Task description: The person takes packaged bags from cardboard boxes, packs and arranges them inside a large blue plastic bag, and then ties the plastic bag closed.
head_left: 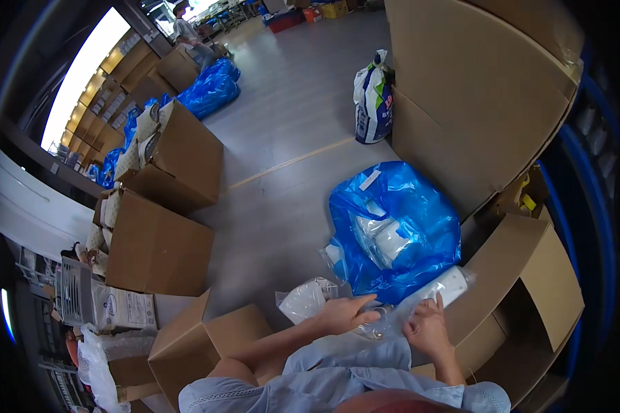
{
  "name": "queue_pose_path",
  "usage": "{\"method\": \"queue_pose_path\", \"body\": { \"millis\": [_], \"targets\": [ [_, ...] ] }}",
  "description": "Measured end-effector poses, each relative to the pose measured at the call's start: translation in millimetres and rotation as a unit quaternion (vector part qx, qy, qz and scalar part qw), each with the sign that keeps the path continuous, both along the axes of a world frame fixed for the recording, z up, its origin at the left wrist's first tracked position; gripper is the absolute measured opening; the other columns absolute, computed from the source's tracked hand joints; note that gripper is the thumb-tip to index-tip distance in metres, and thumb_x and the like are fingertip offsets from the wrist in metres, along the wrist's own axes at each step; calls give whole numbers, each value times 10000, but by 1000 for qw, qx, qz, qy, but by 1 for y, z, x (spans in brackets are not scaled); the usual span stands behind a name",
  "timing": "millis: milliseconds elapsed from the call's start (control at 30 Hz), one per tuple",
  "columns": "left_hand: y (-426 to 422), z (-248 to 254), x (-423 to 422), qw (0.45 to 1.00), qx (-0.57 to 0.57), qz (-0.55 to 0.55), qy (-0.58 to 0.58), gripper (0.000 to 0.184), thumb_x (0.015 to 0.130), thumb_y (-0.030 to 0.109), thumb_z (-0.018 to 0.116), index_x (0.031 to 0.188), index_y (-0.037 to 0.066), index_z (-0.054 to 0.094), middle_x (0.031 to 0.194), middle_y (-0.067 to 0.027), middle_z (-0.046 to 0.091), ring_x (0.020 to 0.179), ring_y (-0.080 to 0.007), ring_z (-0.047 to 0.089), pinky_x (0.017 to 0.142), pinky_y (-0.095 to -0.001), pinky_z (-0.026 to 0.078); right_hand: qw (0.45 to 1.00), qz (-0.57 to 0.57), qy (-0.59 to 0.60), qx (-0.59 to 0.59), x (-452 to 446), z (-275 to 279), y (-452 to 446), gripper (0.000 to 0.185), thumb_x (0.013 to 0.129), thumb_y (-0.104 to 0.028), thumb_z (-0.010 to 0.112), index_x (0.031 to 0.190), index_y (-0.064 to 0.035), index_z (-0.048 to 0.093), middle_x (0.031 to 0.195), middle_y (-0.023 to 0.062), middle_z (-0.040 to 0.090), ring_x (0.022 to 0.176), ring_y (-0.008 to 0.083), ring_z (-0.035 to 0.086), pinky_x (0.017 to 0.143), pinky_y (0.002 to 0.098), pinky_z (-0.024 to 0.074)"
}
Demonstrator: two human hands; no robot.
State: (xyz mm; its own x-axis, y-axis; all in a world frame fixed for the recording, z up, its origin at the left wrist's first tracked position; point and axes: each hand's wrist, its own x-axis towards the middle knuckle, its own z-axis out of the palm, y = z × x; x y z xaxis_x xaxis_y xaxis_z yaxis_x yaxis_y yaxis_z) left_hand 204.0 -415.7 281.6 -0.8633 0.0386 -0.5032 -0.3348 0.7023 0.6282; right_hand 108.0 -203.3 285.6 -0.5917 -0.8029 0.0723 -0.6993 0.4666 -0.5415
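Observation:
A white box-like item [452, 283] lies in a clear plastic bag [408, 304] in front of my body. My right hand [427, 323] is closed on the bag just below the white item, its index finger raised against it. My left hand [348, 314] is at the bag's other end, index finger stretched out and thumb below, with the film appearing pinched between them. Beyond both hands, an opened blue plastic bag [430, 206] holds white items in clear wrap [393, 241]. Another clear-wrapped white item [306, 299] lies beside my left hand.
Cardboard boxes [162, 244] line the left side, some filled with wrapped goods. A tall carton [475, 89] and an open carton [496, 296] stand on the right. A printed sack [374, 103] sits on the floor. Far off, a person [189, 34] is near blue bags [210, 89].

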Motion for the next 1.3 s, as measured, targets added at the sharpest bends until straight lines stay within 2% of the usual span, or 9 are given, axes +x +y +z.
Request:
{"method": "queue_pose_path", "body": {
  "millis": [100, 200, 300, 400, 467, 600, 767, 1033, 1300],
  "targets": [
    [1, -36, -48, 989, 115, 75, 52, 690, 811, 643, 279, 1072, 64, 550, 837, -212, 603, 875, -320, 568, 751, -363, 415, 990, 120, -27, -73, -29, -10, -27, 110, 570, -152, 597, 576, -42, 593, 723, 67, 540, 847, 250, 516, 956, 439, 306],
    [-7, -65, -87, 941, 155, 95, -285, 791, 772, 697, 294, 1031, 12, 594, 1010, -176, 580, 986, -268, 529, 853, -325, 377, 983, 171, -15, -70, -30, -38, -50, 250, 647, -110, 523, 824, 56, 579, 850, 150, 538, 894, 300, 500, 917, 452, 323],
    [-1, -68, -97, 941, 114, 202, -248, 839, 709, 745, 345, 830, -33, 637, 829, -196, 605, 835, -279, 563, 753, -344, 406, 969, 215, -49, -110, -40, -36, -62, 125, 600, -126, 578, 609, -4, 603, 785, 118, 521, 843, 273, 500, 845, 399, 372],
    [-12, -106, -101, 924, 199, 175, -276, 560, 806, 517, 469, 947, -6, 611, 959, -168, 598, 859, -266, 579, 744, -354, 424, 973, 228, -31, -36, -38, -46, -71, 131, 609, -146, 582, 601, -16, 603, 744, 115, 515, 798, 266, 499, 766, 389, 394],
    [-33, -188, -63, 988, 41, -145, -37, 263, 863, 275, 506, 874, 26, 588, 811, -41, 566, 762, -146, 534, 671, -287, 428, 976, 159, -126, -75, -27, -80, -73, 133, 618, -155, 582, 587, -27, 598, 733, 120, 523, 770, 254, 498, 730, 374, 405],
    [-55, -168, -62, 952, 241, 85, -170, 165, 895, 175, 447, 856, 47, 544, 745, 14, 511, 683, -77, 474, 591, -249, 397, 938, 75, -314, -130, -58, -91, -69, 201, 710, -252, 611, 661, -57, 614, 749, 67, 568, 743, 220, 543, 687, 347, 427],
    [-104, -169, -74, 885, 250, 294, -261, 199, 877, 180, 431, 741, 40, 468, 664, 32, 418, 612, -65, 412, 535, -238, 360, 803, -415, -414, -104, -91, -190, -74, 318, 757, -326, 590, 970, -91, 566, 1004, 104, 568, 971, 250, 519, 798, 345, 411],
    [-171, -173, -107, 986, -58, 5, -155, 207, 883, 208, 416, 837, 17, 482, 673, -252, 514, 631, -420, 515, 526, -439, 398, 845, -184, -16, 501, -119, -452, -127, 830, 751, -273, 587, 1379, -167, 56, 1414, 184, 56, 1304, 375, -12, 990, 601, 30],
    [-172, -199, -117, 984, -26, 31, -175, 172, 871, 188, 435, 869, 22, 483, 680, -229, 543, 641, -421, 529, 521, -466, 396, 836, -237, -331, 368, -103, -441, -164, 897, 752, -408, 569, 1375, -138, -18, 1403, 221, 59, 1283, 416, 83, 943, 627, 150]
  ]
}}
